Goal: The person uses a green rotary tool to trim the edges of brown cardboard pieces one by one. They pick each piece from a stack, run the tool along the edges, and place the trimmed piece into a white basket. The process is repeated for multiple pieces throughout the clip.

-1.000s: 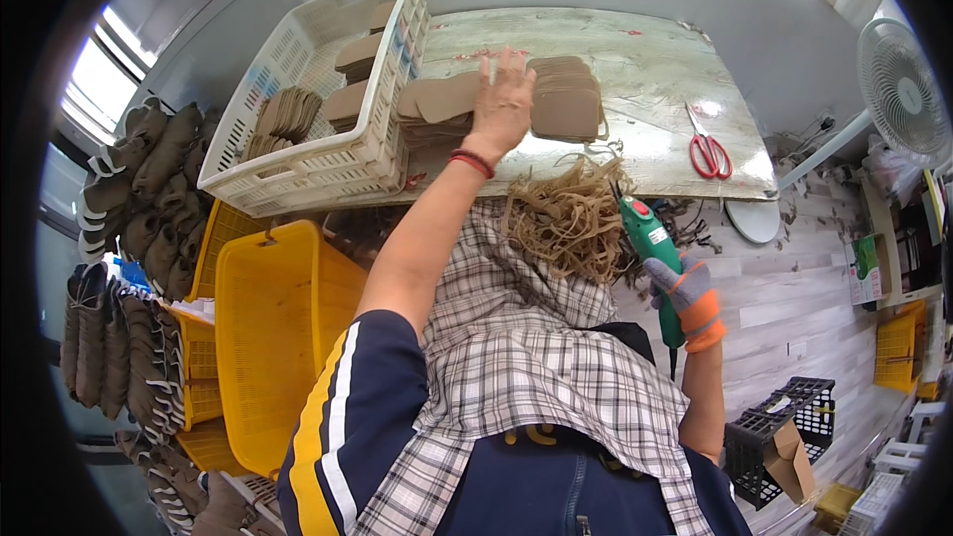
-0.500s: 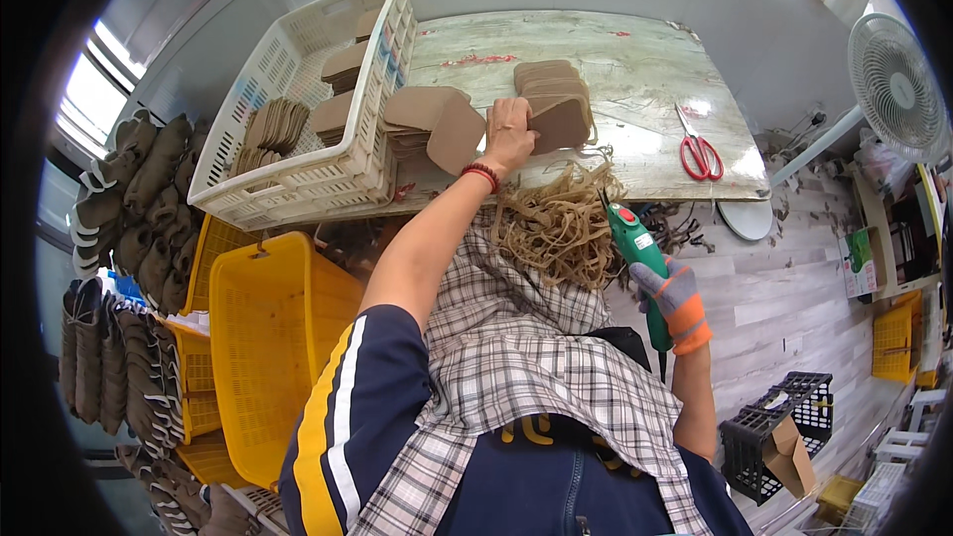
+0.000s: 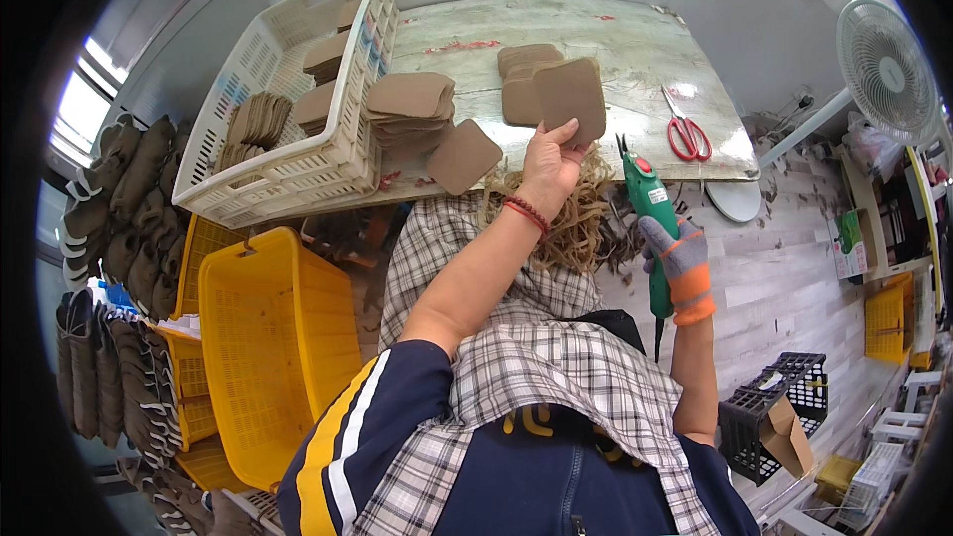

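Observation:
My left hand (image 3: 553, 167) pinches a brown rounded-corner fabric piece (image 3: 574, 97), tilted up above the table's front edge. Just behind it, and partly covered by it, lies a stack of similar pieces (image 3: 516, 91). A second stack (image 3: 409, 101) sits farther left beside the white crate, with a single piece (image 3: 465, 157) in front of it. In a grey and orange glove, my right hand (image 3: 681, 273) grips green electric scissors (image 3: 651, 197), their dark blades pointing up and away. Tan trimmings (image 3: 568, 223) lie heaped at the table edge over my lap.
A white plastic crate (image 3: 283, 171) holding brown stacks stands on the table's left. Red-handled scissors (image 3: 687, 137) lie on the right. A yellow tub (image 3: 253, 357) stands at lower left. A white fan (image 3: 891, 69), a black crate (image 3: 769, 427) and floor scraps are to the right.
My left hand has moved right from between the stacks and lifted a brown piece. The single piece now lies by the left stack. The electric scissors have shifted slightly right.

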Demonstrator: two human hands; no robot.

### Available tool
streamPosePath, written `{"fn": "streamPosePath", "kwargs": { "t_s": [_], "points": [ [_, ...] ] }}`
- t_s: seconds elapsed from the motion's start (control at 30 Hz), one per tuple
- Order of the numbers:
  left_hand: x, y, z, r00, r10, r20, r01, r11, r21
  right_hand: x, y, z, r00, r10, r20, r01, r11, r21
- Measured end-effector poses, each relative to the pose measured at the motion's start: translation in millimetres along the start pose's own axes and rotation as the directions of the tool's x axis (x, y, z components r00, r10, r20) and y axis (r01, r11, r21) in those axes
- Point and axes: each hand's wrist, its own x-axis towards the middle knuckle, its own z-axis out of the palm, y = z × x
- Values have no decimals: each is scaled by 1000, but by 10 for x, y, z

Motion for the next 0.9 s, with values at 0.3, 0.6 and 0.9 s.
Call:
{"fn": "streamPosePath", "kwargs": {
  "t_s": [0.3,0.6,0.9],
  "points": [
    [-87,-140,175,995,-73,-73,50,959,-278,-53,-99,46,999,-30,-34,31,998,45],
    [-101,-225,152,984,-157,-85,112,912,-395,-62,-81,41,999,-38,-17,38,999,-6],
    [-263,-319,53,989,-133,-60,111,952,-285,-64,-126,38,1000,-9,-22,10,999,46]
  ]
}}
